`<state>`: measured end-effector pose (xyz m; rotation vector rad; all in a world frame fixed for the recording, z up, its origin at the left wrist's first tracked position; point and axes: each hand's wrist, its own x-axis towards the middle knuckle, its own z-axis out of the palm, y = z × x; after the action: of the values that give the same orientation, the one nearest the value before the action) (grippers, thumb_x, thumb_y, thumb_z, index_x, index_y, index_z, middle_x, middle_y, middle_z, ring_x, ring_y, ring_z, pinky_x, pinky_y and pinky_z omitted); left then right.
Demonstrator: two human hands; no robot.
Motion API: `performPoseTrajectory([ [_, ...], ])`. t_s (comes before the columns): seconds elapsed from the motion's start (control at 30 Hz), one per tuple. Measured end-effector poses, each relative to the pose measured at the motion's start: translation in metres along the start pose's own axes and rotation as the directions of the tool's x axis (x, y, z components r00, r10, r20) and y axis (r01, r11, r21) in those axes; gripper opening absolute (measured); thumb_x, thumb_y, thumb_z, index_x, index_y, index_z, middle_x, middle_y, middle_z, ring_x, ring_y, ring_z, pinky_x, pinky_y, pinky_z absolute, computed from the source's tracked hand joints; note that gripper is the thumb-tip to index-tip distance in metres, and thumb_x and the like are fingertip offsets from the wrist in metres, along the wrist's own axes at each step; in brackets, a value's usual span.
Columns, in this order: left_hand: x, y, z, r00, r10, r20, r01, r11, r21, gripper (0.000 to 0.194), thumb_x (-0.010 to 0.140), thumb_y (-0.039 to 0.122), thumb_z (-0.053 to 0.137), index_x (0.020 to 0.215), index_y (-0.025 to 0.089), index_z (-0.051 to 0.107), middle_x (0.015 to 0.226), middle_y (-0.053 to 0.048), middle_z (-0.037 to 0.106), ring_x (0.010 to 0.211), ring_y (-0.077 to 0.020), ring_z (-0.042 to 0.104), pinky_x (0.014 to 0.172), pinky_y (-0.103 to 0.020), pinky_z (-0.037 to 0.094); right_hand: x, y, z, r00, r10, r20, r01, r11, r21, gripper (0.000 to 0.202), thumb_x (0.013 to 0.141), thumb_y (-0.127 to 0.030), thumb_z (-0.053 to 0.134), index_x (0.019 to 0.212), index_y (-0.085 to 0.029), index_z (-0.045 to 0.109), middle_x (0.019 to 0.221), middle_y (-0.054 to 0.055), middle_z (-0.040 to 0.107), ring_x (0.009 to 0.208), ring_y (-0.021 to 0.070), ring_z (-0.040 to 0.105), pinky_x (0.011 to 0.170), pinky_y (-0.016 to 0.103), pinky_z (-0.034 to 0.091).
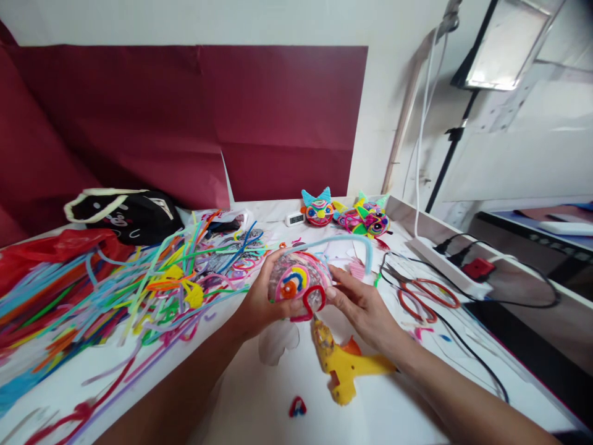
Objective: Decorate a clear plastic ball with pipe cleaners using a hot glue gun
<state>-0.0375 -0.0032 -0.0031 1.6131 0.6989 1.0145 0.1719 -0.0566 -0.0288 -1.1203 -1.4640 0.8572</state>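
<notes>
Decorated ball: the round thing (283, 264) is up in front of me, above the table (259, 408), roundish with no clear long axis; its rainbow-and-orange eye faces me
Red strip: the fuzzy red strip (307, 301) curls at the ball's lower right, its lower end running left
Left hand: my left hand (263, 303) is clamped round the ball's left side and underside, thumb across the front by the red strip
Right hand: my right hand (364, 303) has its fingertips and thumb at the ball's right edge, beside the red strip; I cannot tell which it pinches
Pale blue stem: the pale blue stem (343, 238) arches behind the ball and bends down on the right
Glue gun: the yellow glue gun (338, 361) lies below, nozzle pointing away from me towards the ball
Nearest me: a small red-edged triangle (298, 406)
Right: the scissors (428, 296), orange handles nearer me
Left: a heap of coloured stems (185, 287)
Far edge: a blue-eared figure (319, 210) beside a white timer (295, 219)
</notes>
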Motion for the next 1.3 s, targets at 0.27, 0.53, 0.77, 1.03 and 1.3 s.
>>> performPoseTrajectory([
  [0.27, -0.001, -0.004, 0.004, 1.0, 0.005, 0.001, -0.005, 1.0, -0.02, 0.093, 0.06, 0.037, 0.087, 0.138, 0.026, 0.038, 0.13, -0.008, 0.057, 0.111, -0.0272, 0.061, 0.09, -0.034, 0.053, -0.003, 0.004, -0.001, 0.998, -0.057, -0.002, 0.057, 0.997, -0.061, 0.051, 0.092, -0.05, 0.057, 0.132, -0.018, 0.06, 0.125, 0.011, 0.068, 0.11, 0.0275, 0.064, 0.097, 0.047, 0.052],
  [0.53, -0.002, -0.001, 0.009, 1.0, -0.011, -0.012, 0.011, 1.0, -0.017, 0.094, 0.058, 0.036, 0.087, 0.138, 0.025, 0.038, 0.127, -0.009, 0.059, 0.108, -0.0263, 0.063, 0.089, -0.033, 0.054, -0.004, 0.001, -0.003, 0.981, -0.193, -0.011, 0.19, 0.971, -0.145, 0.033, 0.094, -0.041, 0.056, 0.122, -0.025, 0.065, 0.124, 0.011, 0.061, 0.118, 0.0264, 0.056, 0.101, 0.045, 0.047],
  [0.77, -0.004, 0.0, 0.009, 1.0, -0.006, 0.001, 0.006, 1.0, 0.031, 0.087, 0.061, 0.031, 0.085, 0.135, 0.026, 0.04, 0.119, -0.006, 0.063, 0.102, -0.0246, 0.064, 0.086, -0.033, 0.054, -0.005, 0.006, -0.003, 0.983, -0.178, -0.042, 0.174, 0.981, -0.081, 0.033, 0.091, -0.042, 0.061, 0.12, -0.026, 0.067, 0.123, 0.011, 0.057, 0.117, 0.0254, 0.056, 0.098, 0.043, 0.051],
  [1.03, -0.003, -0.002, 0.007, 1.0, -0.003, 0.003, 0.002, 0.995, 0.101, 0.085, 0.062, 0.033, 0.084, 0.136, 0.026, 0.043, 0.119, -0.006, 0.063, 0.103, -0.026, 0.064, 0.087, -0.035, 0.053, -0.006, 0.012, -0.001, 0.976, -0.191, -0.107, 0.182, 0.979, -0.093, 0.037, 0.087, -0.049, 0.065, 0.116, -0.026, 0.072, 0.12, 0.012, 0.062, 0.117, 0.0279, 0.057, 0.097, 0.048, 0.051],
  [1.3, -0.002, -0.006, 0.007, 1.0, 0.018, 0.002, -0.018, 0.993, 0.114, 0.083, 0.064, 0.034, 0.083, 0.137, 0.026, 0.043, 0.12, -0.005, 0.063, 0.103, -0.0248, 0.064, 0.088, -0.033, 0.053, -0.006, 0.01, -0.002, 0.972, -0.201, -0.119, 0.188, 0.975, -0.117, 0.035, 0.087, -0.048, 0.066, 0.114, -0.026, 0.071, 0.115, 0.01, 0.065, 0.11, 0.0268, 0.061, 0.094, 0.046, 0.052],
])
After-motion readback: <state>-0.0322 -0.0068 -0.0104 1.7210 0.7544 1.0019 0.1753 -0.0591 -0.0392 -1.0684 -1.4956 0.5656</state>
